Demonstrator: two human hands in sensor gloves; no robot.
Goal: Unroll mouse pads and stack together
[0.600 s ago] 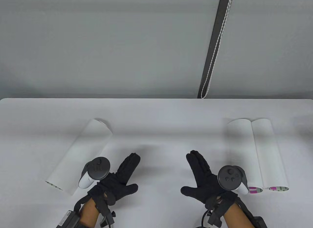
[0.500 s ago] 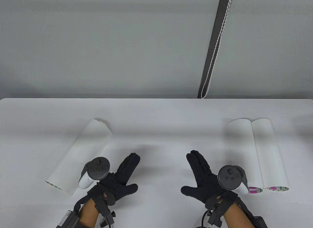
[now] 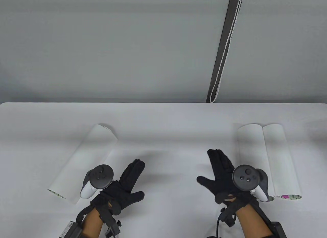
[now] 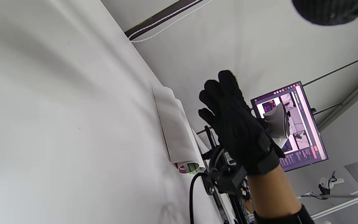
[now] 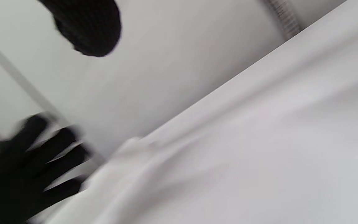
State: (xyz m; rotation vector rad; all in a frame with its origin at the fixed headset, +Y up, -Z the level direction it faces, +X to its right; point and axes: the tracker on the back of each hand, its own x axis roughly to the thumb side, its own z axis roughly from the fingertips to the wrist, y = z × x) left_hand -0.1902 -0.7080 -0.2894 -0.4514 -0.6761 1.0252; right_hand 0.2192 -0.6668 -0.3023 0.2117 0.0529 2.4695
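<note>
Three rolled white mouse pads lie on the white table [image 3: 163, 120]. One roll [image 3: 81, 161] lies slanted at the left. Two rolls lie side by side at the right, an inner one [image 3: 251, 151] and an outer one [image 3: 281, 158], with pink and green print showing at their near ends. My left hand [image 3: 135, 180] is open, fingers spread, empty, just right of the left roll. My right hand [image 3: 210, 168] is open and empty, just left of the inner right roll; its tracker hides that roll's near end. The left wrist view shows the right hand [image 4: 238, 130] beside the right rolls [image 4: 176, 137].
A dark strip with a white bead cord [image 3: 222, 51] hangs on the grey wall behind the table. A lit monitor [image 4: 294, 124] stands off the table's right side. The right wrist view is blurred; it shows the left hand [image 5: 20, 174].
My right hand has moved right and a little away from me, closer to the two right rolls. My left hand has barely shifted. The rolls have not moved.
</note>
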